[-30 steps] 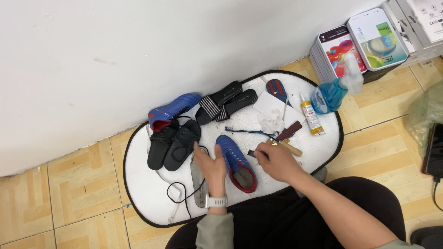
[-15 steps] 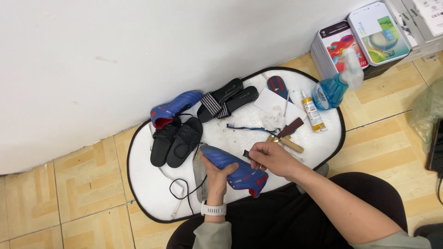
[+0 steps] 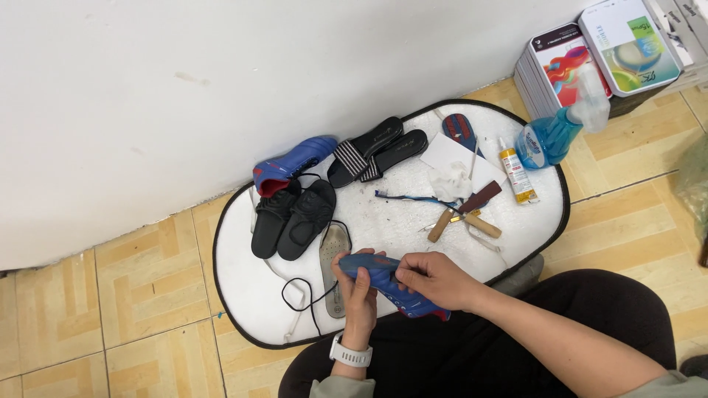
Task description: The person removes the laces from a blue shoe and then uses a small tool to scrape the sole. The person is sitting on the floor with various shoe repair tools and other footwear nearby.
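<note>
While the fingers (image 3: pixel 352 274) of the left hand (image 3: pixel 360 298) wrap around the blue football shoe (image 3: pixel 387 284), gripping it near its toe end, the right hand (image 3: pixel 435 278) has its fingertips pinched together against the shoe's upper side; what they pinch, if anything, is too small to tell. Shoe now held clear of the white mat (image 3: pixel 243 295), just in front of the person's lap, sole edge with red trim toward the knees. Change noted: a second ago the shoe lay on the mat with both hands resting on it; half a second ago it was tilted up; now it is fully lifted and turned lengthwise between the hands. Judgement: work has passed from positioning to close handling of the shoe's upper. Just beyond the left hand lie a grey insole (image 3: pixel 334 258) and a loose black lace (image 3: pixel 299 295). Farther out on the mat: a pair of black sandals (image 3: pixel 293 215), the matching blue shoe (image 3: pixel 291 163) near the wall, two black striped slides (image 3: pixel 376 151). To the right, wooden-handled tools (image 3: pixel 464 215), a crumpled tissue (image 3: pixel 451 180), a small glue bottle (image 3: pixel 515 171), a blue spray bottle (image 3: pixel 554 133). Boxes (image 3: pixel 590 55) stacked off the mat, far corner.
</note>
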